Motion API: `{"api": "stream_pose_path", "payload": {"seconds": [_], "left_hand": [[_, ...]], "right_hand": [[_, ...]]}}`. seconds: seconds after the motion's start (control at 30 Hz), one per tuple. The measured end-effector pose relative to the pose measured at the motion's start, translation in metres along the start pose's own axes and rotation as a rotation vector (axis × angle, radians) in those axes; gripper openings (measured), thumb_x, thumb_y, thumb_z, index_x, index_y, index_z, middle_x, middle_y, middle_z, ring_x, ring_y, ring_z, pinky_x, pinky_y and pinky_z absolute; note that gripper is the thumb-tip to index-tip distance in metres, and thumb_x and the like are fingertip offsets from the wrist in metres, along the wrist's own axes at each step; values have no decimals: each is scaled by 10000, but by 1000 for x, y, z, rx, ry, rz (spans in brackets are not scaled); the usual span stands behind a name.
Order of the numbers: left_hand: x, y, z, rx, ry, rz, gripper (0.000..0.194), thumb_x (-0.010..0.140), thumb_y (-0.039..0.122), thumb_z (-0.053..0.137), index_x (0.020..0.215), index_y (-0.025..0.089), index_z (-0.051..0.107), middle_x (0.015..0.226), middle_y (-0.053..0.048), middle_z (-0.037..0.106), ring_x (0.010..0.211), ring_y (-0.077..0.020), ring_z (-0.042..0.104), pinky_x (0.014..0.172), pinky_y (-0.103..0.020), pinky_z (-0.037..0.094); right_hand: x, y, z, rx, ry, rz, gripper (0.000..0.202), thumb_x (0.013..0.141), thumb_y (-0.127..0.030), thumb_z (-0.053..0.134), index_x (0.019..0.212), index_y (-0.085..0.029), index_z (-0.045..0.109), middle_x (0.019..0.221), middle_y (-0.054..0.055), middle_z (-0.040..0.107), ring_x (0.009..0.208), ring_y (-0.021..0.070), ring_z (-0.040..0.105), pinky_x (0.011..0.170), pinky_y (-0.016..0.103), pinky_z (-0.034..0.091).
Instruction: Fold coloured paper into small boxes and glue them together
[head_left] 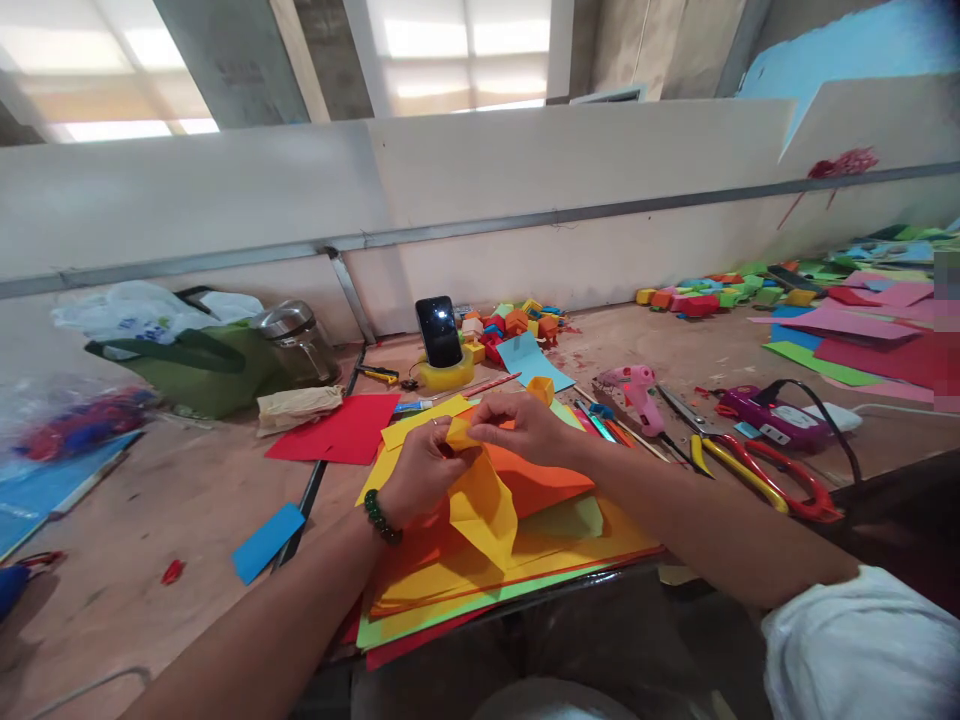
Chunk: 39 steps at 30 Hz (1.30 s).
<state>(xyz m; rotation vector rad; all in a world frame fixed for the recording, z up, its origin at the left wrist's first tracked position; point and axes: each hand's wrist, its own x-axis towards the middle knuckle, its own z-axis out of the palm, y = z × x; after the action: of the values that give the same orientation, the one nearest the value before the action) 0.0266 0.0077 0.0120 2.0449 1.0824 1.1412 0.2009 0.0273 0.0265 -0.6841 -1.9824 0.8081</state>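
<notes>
At the far left we see a green bag [187, 370] and a metal jar [296, 340], with a red sheet [341, 430] nearer us. At centre our left hand [420, 470], a green bead bracelet [382, 517] at its wrist, pinches the top of a folded yellow paper [484, 505]; our right hand [525, 428] grips the same top edge just beside it. The paper hangs with its long axis running far-to-near, its lower point toward us, above a stack of coloured sheets [525, 560]. Behind stands a phone [439, 332]. To the right lie a pink glue gun [637, 392] and red-and-yellow scissors [757, 470].
</notes>
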Motion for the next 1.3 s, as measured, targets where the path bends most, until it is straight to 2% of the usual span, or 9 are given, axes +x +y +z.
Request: {"api": "stream_pose_path", "payload": {"seconds": [0.13,0.23,0.33,0.53,0.73,0.87,1.03,1.2,1.3], "left_hand": [[0,-7,0,13,53,-39,141,690,278,592,616,165,549,612,12,538,570,-113,473,529,-220,394],[0,-11,0,65,80,-25,123,699,262,588,627,164,572,644,-2,570,612,-129,512,565,-230,413],[0,-11,1,126,100,0,114,698,240,567,615,163,583,660,-10,586,623,-135,528,590,-243,418],[-1,-9,1,191,8,-1,107,658,159,517,570,166,576,570,18,529,566,-113,483,542,-223,362],[0,-10,-1,259,-29,-24,216,708,197,538,496,162,566,540,16,490,562,-112,466,543,-232,334],[1,-9,-1,277,-38,-38,177,682,171,537,508,160,567,544,22,494,550,-103,455,536,-225,325],[2,-8,0,156,-72,-92,132,677,208,515,599,157,609,603,10,559,600,-119,507,562,-219,374],[2,-11,-1,167,-108,-93,169,691,238,515,568,155,596,589,8,522,591,-119,473,562,-229,359],[1,-11,-1,172,-128,-94,159,669,215,510,531,159,568,569,15,484,576,-114,446,544,-227,334]], "right_hand": [[-3,-10,-3,-24,53,97,205,767,-365,615,815,-170,572,798,20,596,722,133,548,636,251,455],[-8,-20,2,-256,-42,187,188,725,-259,649,873,-170,574,850,28,631,743,139,568,661,256,448],[-12,-24,10,-465,-60,214,107,747,-151,597,853,-160,613,813,31,664,713,135,580,664,248,423],[-10,-15,12,-649,-37,248,139,757,-94,555,758,-159,679,732,34,688,663,139,580,597,234,357],[-6,-10,6,-672,-110,287,228,767,-49,526,719,-160,719,737,47,710,670,143,588,571,240,318],[-6,-12,5,-668,-124,324,190,797,-115,567,734,-171,737,748,45,719,670,146,591,554,244,300],[-6,-14,5,-693,-139,331,216,784,-85,544,698,-164,725,716,48,707,657,147,584,552,253,299],[-6,-10,6,-716,-134,349,131,779,-153,598,777,-181,726,770,45,713,689,160,598,561,249,311],[-6,-9,5,-717,-136,352,90,771,-183,633,733,-185,714,725,31,694,652,148,577,542,248,294]]}}
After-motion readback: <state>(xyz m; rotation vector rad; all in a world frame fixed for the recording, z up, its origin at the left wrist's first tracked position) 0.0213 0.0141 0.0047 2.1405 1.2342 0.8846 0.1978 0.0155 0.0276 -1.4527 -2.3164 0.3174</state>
